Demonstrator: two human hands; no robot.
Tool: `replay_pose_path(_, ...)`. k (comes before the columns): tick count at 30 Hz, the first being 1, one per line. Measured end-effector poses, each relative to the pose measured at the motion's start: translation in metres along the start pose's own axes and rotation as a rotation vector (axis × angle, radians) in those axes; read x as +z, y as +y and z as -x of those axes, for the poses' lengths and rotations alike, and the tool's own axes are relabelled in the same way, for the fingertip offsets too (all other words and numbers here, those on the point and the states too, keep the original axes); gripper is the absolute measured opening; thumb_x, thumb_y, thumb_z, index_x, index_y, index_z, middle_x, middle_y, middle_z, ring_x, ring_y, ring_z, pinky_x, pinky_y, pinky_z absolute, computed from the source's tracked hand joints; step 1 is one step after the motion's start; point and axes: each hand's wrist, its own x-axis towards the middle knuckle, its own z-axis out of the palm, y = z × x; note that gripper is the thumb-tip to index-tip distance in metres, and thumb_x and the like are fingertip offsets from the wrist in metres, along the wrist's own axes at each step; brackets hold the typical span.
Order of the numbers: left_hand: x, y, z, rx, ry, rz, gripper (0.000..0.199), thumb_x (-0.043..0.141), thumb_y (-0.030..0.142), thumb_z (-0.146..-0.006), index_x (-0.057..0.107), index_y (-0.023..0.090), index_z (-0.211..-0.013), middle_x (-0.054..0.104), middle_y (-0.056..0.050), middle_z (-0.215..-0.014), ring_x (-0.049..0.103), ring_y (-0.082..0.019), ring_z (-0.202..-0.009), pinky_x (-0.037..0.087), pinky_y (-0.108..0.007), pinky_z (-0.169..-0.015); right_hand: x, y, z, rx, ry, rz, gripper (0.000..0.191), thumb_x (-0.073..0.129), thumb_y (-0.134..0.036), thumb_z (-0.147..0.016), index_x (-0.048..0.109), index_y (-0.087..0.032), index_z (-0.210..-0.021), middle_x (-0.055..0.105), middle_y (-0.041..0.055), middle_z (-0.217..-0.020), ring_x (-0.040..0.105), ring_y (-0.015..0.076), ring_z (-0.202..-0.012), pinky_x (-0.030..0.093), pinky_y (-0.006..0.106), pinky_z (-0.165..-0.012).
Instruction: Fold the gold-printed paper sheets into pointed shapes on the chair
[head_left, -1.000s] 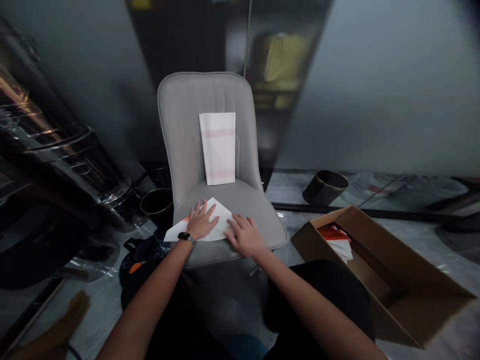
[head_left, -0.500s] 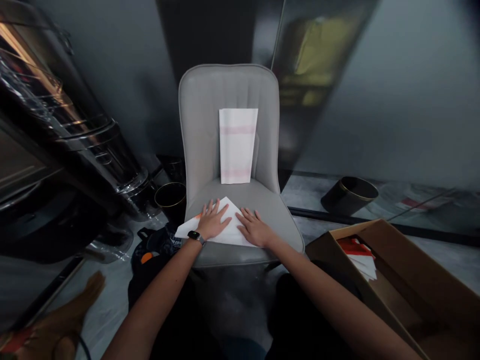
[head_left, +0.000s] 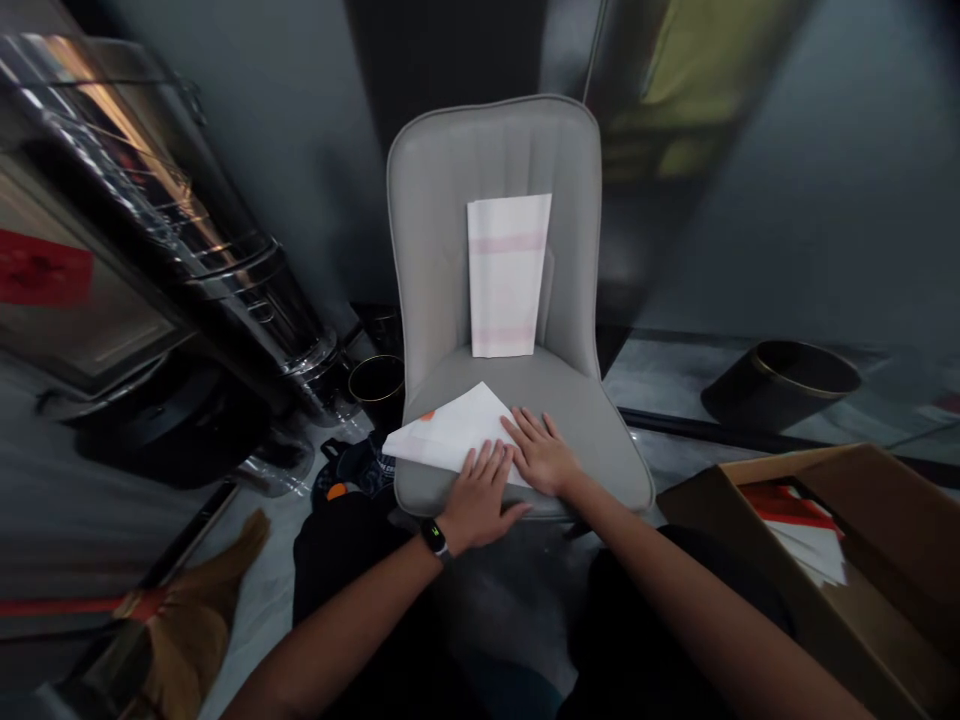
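Observation:
A folded white sheet of paper [head_left: 450,428] with a small orange mark lies on the seat of a grey chair [head_left: 592,430], its peak toward the backrest. My left hand [head_left: 484,495], with a watch on the wrist, rests its fingertips on the paper's front edge, fingers stretched and thumb apart. Flat over the paper's right part lies my right hand [head_left: 544,455], fingers spread. The fingers of both hands nearly meet. Against the backrest leans a folded white paper stack [head_left: 508,275] with faint pink bands.
A cardboard box [head_left: 739,540] holding red and white papers [head_left: 806,535] stands at right. Black bins [head_left: 379,385] stand left of the chair and near the right wall [head_left: 780,395]. A dark bag [head_left: 356,465] lies beside my left leg.
My left hand has slid from the paper's left-middle to its front edge, closer to my right hand. The whole view has shifted, so the chair appears further right.

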Motion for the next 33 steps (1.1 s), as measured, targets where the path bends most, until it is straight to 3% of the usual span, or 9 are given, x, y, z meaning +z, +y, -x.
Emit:
replay_pose_path(4,-0.010,-0.008,0.036,-0.059,-0.043,-0.050,0.085,0.037,0.069,-0.100,0.031,0.008,-0.159,0.028,-0.018,-0.167,0.022,-0.032,-0.156,0.021,-0.050,-0.126,0.004,0.000,0.001,0.003,0.020,-0.018,0.060,0.027,-0.045,-0.106,0.037,-0.018,-0.159,0.031,0.0135,-0.167,0.026,0.0305,-0.155,0.018,0.058,-0.125)
replay_pose_path(10,-0.027,-0.051,0.081,-0.204,-0.027,-0.095,0.081,0.039,0.064,-0.101,0.031,0.009,-0.159,0.032,-0.019,-0.165,0.024,-0.031,-0.156,0.024,-0.052,-0.125,0.007,0.001,0.001,0.004,0.019,-0.015,0.061,0.025,-0.047,-0.106,0.037,-0.019,-0.159,0.030,0.0125,-0.167,0.026,0.0300,-0.155,0.018,0.057,-0.126)
replay_pose_path(13,-0.032,-0.076,0.100,-0.429,-0.032,-0.010,0.079,0.044,0.063,-0.099,0.036,0.009,-0.156,0.038,-0.021,-0.162,0.032,-0.033,-0.153,0.026,-0.054,-0.124,0.008,0.002,0.001,0.001,0.013,-0.015,0.062,0.024,-0.048,-0.106,0.037,-0.019,-0.159,0.030,0.0125,-0.167,0.026,0.0297,-0.155,0.017,0.057,-0.126)
replay_pose_path(17,-0.052,-0.108,0.110,-0.692,-0.026,0.104,0.057,0.047,0.058,-0.097,0.061,0.019,-0.137,0.065,-0.017,-0.137,0.054,-0.036,-0.136,0.039,-0.055,-0.113,0.009,0.002,0.000,0.011,0.011,-0.038,0.062,0.024,-0.049,-0.106,0.036,-0.022,-0.160,0.031,0.0111,-0.167,0.025,0.0293,-0.155,0.016,0.057,-0.126)
replay_pose_path(20,-0.069,-0.119,0.083,-0.715,0.061,0.103,0.054,0.030,0.046,-0.105,0.057,0.014,-0.139,0.057,-0.021,-0.146,0.045,-0.034,-0.143,0.035,-0.055,-0.116,0.007,0.002,0.001,0.012,0.001,-0.056,0.061,0.026,-0.049,-0.105,0.035,-0.022,-0.160,0.030,0.0106,-0.167,0.023,0.0291,-0.156,0.014,0.057,-0.126)
replay_pose_path(23,-0.077,-0.118,0.023,-0.639,0.099,0.142,0.046,0.033,0.037,-0.106,0.053,0.018,-0.144,0.053,-0.014,-0.151,0.043,-0.024,-0.144,0.033,-0.040,-0.120,0.002,0.001,0.000,0.028,-0.018,-0.097,0.061,0.029,-0.047,-0.105,0.036,-0.020,-0.159,0.029,0.0119,-0.168,0.023,0.0295,-0.156,0.014,0.057,-0.126)
replay_pose_path(26,-0.074,-0.117,-0.042,-0.596,-0.009,0.197,0.035,0.056,0.033,-0.096,0.067,0.018,-0.126,0.066,-0.013,-0.133,0.056,-0.025,-0.130,0.042,-0.035,-0.111,-0.008,0.000,-0.004,0.081,0.002,-0.235,0.060,0.035,-0.047,-0.104,0.041,-0.017,-0.156,0.039,0.0141,-0.163,0.031,0.0306,-0.153,0.019,0.058,-0.124)
replay_pose_path(28,-0.071,-0.121,-0.073,-0.589,-0.127,0.233,0.030,0.071,0.030,-0.083,0.073,0.016,-0.109,0.073,-0.013,-0.117,0.064,-0.027,-0.115,0.048,-0.033,-0.100,-0.014,0.001,-0.009,0.132,0.025,-0.333,0.055,0.043,-0.043,-0.101,0.051,-0.017,-0.149,0.053,0.0150,-0.153,0.044,0.0315,-0.145,0.028,0.055,-0.121)
replay_pose_path(33,-0.077,-0.143,-0.102,-0.580,-0.399,0.333,0.029,0.085,0.033,-0.064,0.074,0.015,-0.083,0.073,-0.005,-0.073,0.068,-0.024,-0.071,0.051,-0.030,-0.067,-0.021,0.002,-0.028,0.260,0.060,-0.407,0.045,0.057,-0.030,-0.091,0.066,-0.020,-0.134,0.071,0.0141,-0.131,0.064,0.0329,-0.121,0.045,0.049,-0.107)
